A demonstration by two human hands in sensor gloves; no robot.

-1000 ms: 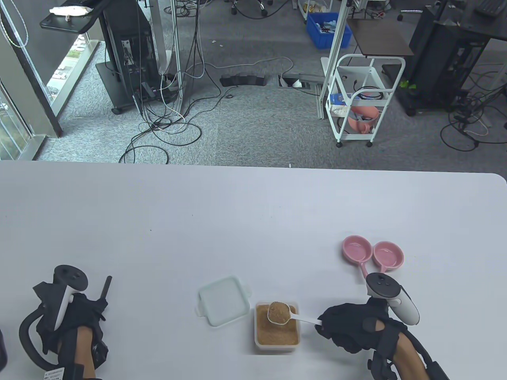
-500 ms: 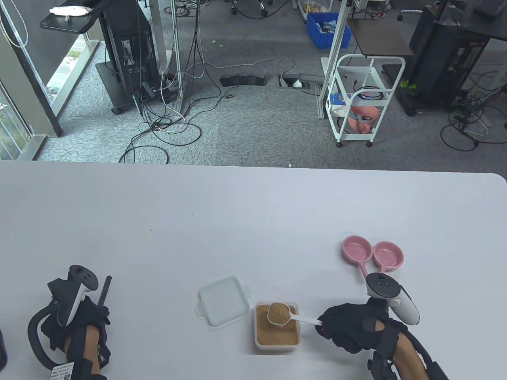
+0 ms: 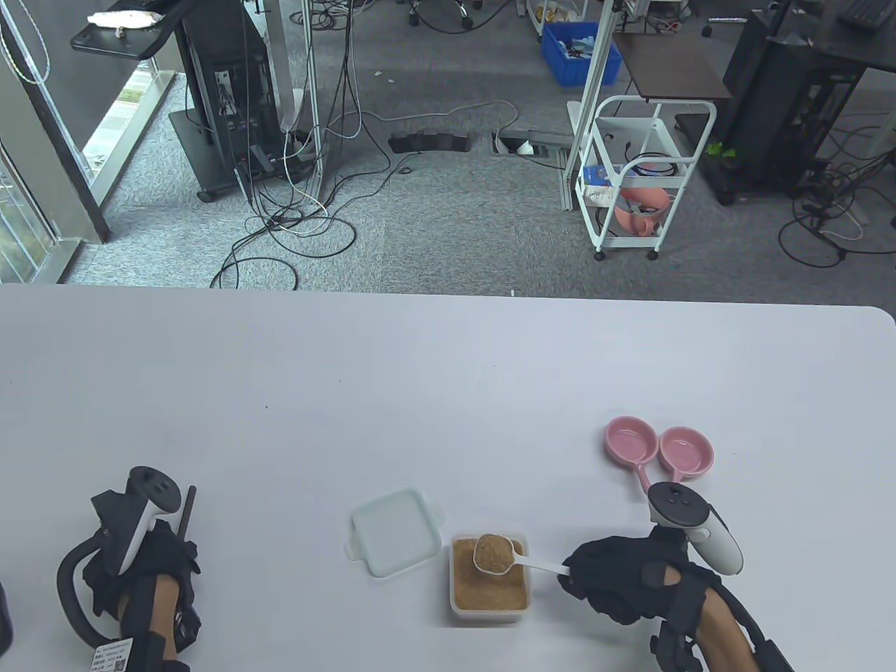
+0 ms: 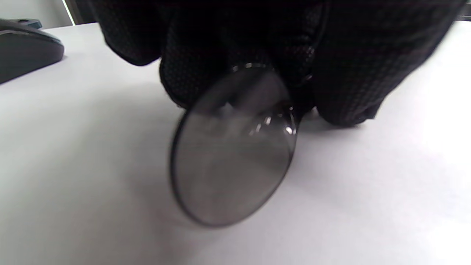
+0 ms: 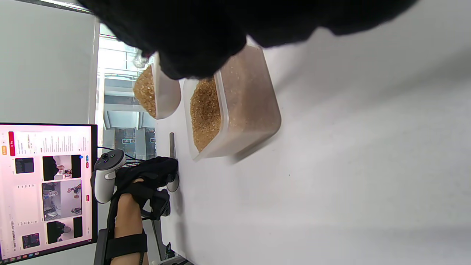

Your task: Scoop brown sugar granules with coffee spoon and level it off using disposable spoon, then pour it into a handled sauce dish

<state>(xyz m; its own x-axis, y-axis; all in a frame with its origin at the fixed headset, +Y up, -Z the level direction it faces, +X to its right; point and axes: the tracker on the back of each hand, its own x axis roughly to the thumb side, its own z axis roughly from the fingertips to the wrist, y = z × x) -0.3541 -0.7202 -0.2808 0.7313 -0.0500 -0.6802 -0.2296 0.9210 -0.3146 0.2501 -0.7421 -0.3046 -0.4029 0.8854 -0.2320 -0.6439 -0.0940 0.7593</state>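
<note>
My right hand [image 3: 572,570] pinches the handle of the white coffee spoon [image 3: 493,553]. Its bowl is heaped with brown sugar and hangs just above the open sugar container [image 3: 488,607]. The right wrist view shows the same heaped coffee spoon [image 5: 147,92] beside the sugar container [image 5: 235,106]. At the table's left, my left hand [image 3: 171,556] curls round the dark disposable spoon [image 3: 186,509], whose handle sticks out past the fingers. Its smoky translucent bowl shows in the left wrist view, the disposable spoon [image 4: 232,147] tilted just over the tabletop. The pink handled sauce dish [image 3: 658,451], with two bowls, stands behind my right hand.
The container's white lid [image 3: 395,532] lies flat just left of the sugar. A dark object [image 4: 25,48] sits at the table's left edge. A monitor [image 5: 44,191] stands beyond my left hand. The table's far edge faces a floor with cables and a white cart [image 3: 640,182].
My left hand has shifted right and closed over the disposable spoon. The right hand and the heaped coffee spoon have stayed still above the container.
</note>
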